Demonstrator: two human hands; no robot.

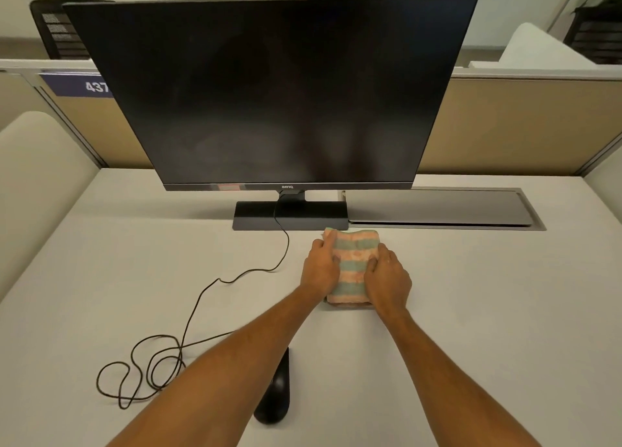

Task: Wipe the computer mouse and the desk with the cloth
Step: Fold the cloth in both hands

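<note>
A folded cloth [351, 261] with pink and pale green stripes lies on the white desk [488, 312], just in front of the monitor's base. My left hand [319, 268] grips its left side and my right hand [388, 278] grips its right side, fingers pressed into the fabric. The black computer mouse [274, 399] rests on the desk nearer to me, partly hidden under my left forearm. Its dark cable [188, 318] loops over the desk to the left and runs up toward the monitor.
A large dark monitor [269, 90] stands on a black base [289, 215] at the back. A grey cable-tray lid [437, 207] is set into the desk to the right of the base. Beige partitions [521, 127] enclose the desk behind and at both sides.
</note>
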